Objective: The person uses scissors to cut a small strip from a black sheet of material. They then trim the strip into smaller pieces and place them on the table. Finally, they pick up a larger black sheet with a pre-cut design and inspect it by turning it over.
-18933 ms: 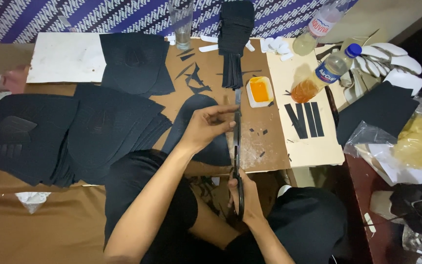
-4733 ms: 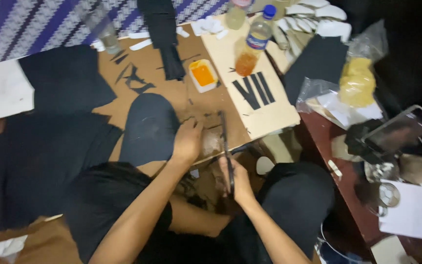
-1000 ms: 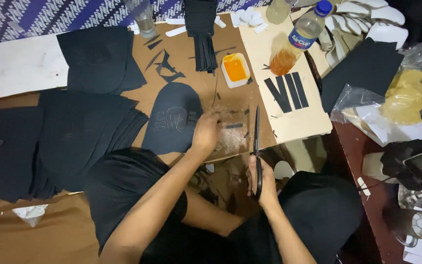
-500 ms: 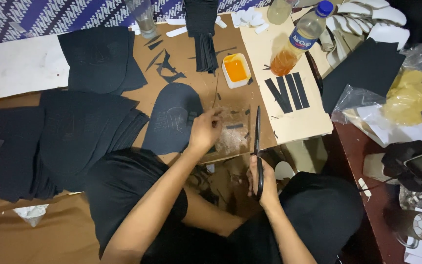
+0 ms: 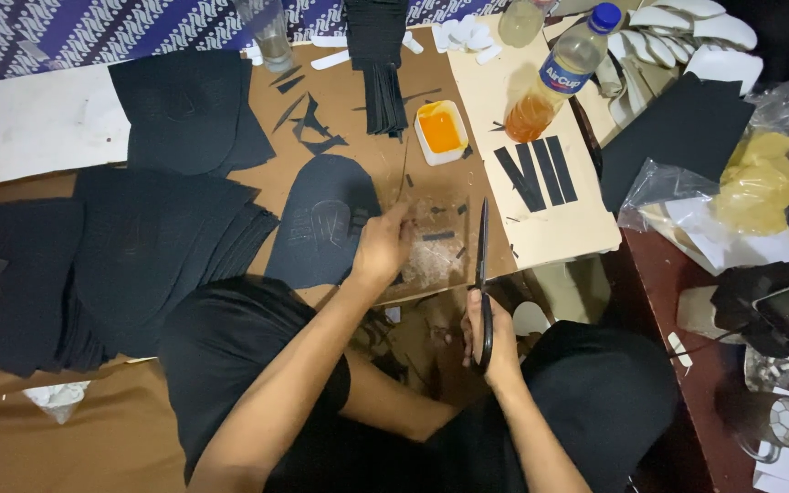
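On the brown cardboard work board, right hand closed through the handles of long black scissors, blades shut and pointing away, clear of any material. Left hand flat, fingers curled down onto a clear plastic sheet beside a black sole-shaped piece. Compared with a second ago — barely any shift: same grip, same press, scissors parked in the same spot, so cutting paused while the sheet gets handled. Nearby: small tub of orange glue, three black strips on the pale board.
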